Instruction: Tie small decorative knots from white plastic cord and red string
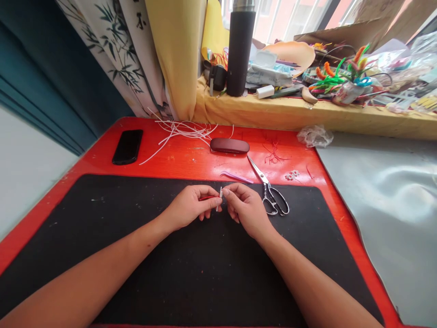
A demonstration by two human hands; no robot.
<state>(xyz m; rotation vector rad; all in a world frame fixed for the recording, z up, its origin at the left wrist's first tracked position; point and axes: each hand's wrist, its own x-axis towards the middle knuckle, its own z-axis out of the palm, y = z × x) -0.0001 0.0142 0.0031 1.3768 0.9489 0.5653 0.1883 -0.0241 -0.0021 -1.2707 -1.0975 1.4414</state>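
Observation:
Above the black mat [201, 273], my left hand [193, 205] pinches a small white strip [221, 193] between thumb and fingers, with something thin and red running along its fingers. My right hand [246, 207] meets it from the right, its thumb and index finger closed at the strip's side; whether they grip the strip is too small to tell. Silver scissors [269, 189] with black-trimmed handles lie just right of my right hand, blades slightly apart. Behind the hands lies a pair of purple tweezers [237, 177].
A black phone [127, 146], white strands [186, 132], a dark red case [230, 146], red threads [274, 153] and a small beaded piece [292, 175] lie on the red table. A black bottle [240, 50] and clutter stand on the sill.

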